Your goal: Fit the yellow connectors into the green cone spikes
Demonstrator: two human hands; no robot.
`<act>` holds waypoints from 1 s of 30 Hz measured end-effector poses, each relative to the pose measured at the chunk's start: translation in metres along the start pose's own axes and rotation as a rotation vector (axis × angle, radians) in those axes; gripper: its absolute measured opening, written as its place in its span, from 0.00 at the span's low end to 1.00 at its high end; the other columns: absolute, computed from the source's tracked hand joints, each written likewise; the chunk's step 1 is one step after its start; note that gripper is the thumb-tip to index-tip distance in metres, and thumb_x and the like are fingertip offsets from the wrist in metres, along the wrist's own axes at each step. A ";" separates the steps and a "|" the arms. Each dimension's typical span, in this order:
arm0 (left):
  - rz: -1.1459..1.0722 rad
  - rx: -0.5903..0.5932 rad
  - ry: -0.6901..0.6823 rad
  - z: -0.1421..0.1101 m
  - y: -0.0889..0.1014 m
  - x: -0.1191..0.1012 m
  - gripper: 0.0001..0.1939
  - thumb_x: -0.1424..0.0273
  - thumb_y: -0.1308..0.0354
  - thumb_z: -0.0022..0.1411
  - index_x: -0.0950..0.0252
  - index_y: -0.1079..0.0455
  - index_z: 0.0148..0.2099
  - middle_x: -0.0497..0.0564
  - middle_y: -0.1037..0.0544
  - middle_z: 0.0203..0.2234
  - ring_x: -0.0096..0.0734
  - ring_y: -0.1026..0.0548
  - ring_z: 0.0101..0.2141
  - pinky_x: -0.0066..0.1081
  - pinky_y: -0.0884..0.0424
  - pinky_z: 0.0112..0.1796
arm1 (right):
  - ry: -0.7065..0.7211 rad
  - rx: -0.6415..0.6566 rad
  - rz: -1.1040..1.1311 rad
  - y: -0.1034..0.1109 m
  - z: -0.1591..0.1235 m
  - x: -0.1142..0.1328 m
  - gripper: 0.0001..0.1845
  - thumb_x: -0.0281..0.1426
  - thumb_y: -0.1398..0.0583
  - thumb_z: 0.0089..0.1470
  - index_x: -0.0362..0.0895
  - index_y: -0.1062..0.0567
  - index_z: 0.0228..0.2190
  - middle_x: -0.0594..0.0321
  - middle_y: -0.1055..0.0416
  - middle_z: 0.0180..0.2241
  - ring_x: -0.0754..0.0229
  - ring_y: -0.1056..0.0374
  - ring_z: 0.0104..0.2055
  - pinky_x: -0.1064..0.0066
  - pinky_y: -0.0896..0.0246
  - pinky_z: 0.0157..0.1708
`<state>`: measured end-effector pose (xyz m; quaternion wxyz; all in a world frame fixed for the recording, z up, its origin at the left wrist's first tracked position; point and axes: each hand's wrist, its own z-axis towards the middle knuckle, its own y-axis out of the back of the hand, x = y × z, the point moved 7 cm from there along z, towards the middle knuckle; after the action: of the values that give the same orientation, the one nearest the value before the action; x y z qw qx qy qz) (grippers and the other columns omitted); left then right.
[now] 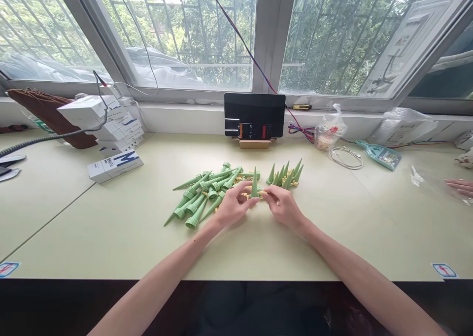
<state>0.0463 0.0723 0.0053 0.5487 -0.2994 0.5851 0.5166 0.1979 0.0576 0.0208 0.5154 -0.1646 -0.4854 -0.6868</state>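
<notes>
My left hand is closed around the base of a green plastic watering spike, which stands point up. My right hand pinches a small yellow piece at the right side of that spike's base; whether it sits in the spike I cannot tell. Left of my hands lies a loose heap of green spikes with wide ribbed caps, yellow pieces mixed in among them. Just beyond my right hand, several green spikes stand upright in a group, yellow pieces showing at their bases.
A phone leans on a dark tablet at the back. White boxes are stacked at left, one box lying nearer. On the right are a bagged cup, a coiled cable and another person's hand.
</notes>
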 end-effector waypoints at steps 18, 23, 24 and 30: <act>0.231 -0.045 -0.160 -0.002 0.000 -0.006 0.15 0.64 0.41 0.62 0.60 0.29 0.51 0.38 0.44 0.16 0.20 0.47 0.16 0.23 0.45 0.22 | -0.238 0.087 0.241 -0.009 -0.004 -0.009 0.20 0.46 0.46 0.63 0.43 0.31 0.28 0.69 0.39 0.16 0.63 0.43 0.18 0.71 0.45 0.20; 0.159 -0.021 -0.094 -0.001 -0.001 -0.005 0.18 0.61 0.39 0.61 0.63 0.30 0.51 0.49 0.24 0.31 0.18 0.39 0.16 0.24 0.40 0.20 | -0.227 0.048 0.231 -0.008 -0.003 -0.007 0.20 0.46 0.46 0.63 0.43 0.30 0.28 0.70 0.40 0.16 0.64 0.44 0.18 0.72 0.46 0.20; 0.130 -0.013 -0.072 -0.001 -0.001 -0.006 0.19 0.60 0.39 0.60 0.64 0.30 0.51 0.52 0.22 0.35 0.18 0.37 0.17 0.24 0.39 0.20 | -0.217 0.042 0.217 -0.007 -0.003 -0.007 0.20 0.46 0.46 0.63 0.43 0.30 0.28 0.70 0.41 0.16 0.64 0.44 0.18 0.72 0.45 0.20; -0.056 0.063 0.031 -0.001 -0.004 -0.015 0.22 0.58 0.38 0.60 0.66 0.29 0.51 0.56 0.21 0.37 0.23 0.30 0.21 0.22 0.40 0.18 | -0.162 0.001 0.195 -0.001 -0.001 -0.003 0.16 0.43 0.46 0.64 0.43 0.28 0.35 0.65 0.33 0.24 0.64 0.40 0.21 0.72 0.43 0.20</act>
<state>0.0528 0.0675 0.0179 0.5631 -0.3064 0.6007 0.4777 0.1983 0.0585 0.0177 0.5387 -0.2657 -0.5074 -0.6178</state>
